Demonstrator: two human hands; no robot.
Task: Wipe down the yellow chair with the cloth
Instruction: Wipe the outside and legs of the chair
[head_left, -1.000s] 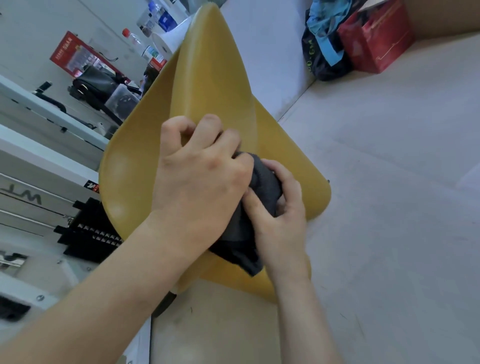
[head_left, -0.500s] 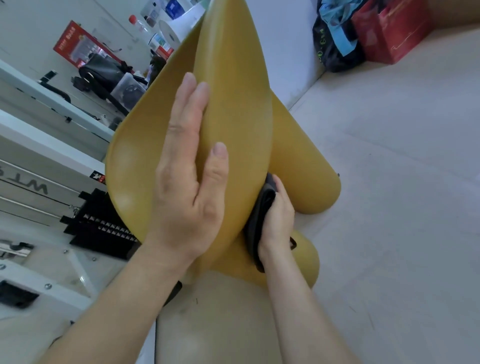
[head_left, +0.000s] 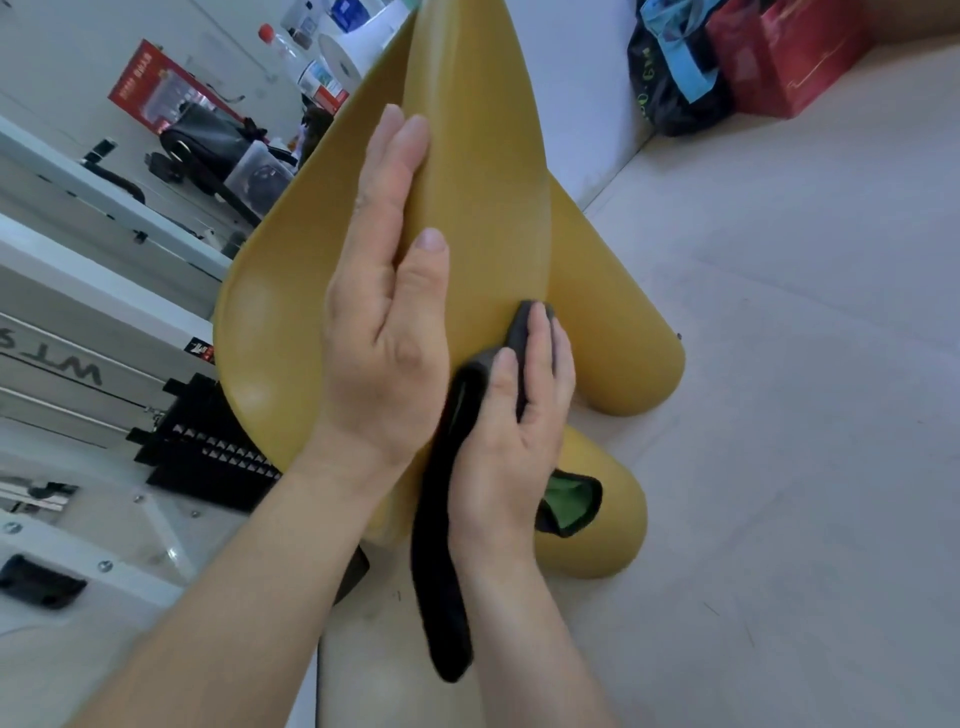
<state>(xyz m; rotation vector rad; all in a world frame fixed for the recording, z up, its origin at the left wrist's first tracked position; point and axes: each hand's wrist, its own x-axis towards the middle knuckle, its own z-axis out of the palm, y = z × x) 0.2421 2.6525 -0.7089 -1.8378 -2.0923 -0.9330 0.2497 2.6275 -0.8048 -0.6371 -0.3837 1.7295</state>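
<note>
The yellow chair (head_left: 483, 156) fills the middle of the head view, a smooth moulded shape with a tall central ridge and rounded lobes reaching toward the floor. My left hand (head_left: 384, 322) lies flat on the left flank of the ridge, fingers straight and together, thumb across the front. My right hand (head_left: 511, 447) presses a dark grey cloth (head_left: 447, 571) against the lower right side of the ridge. The cloth hangs down below my wrist, and a green-lined fold of it shows to the right of my hand.
A white bench with a black studded part (head_left: 202, 457) stands at the left. Behind it lie a black bag (head_left: 208, 140), a red box (head_left: 156, 93) and bottles. A red bag (head_left: 795, 57) and a dark bag (head_left: 670, 78) sit at the far right on pale floor (head_left: 779, 364).
My left hand went from a fist over the cloth to lying flat on the chair's ridge. My right hand slid the cloth up along the ridge's right side, and more cloth now hangs below.
</note>
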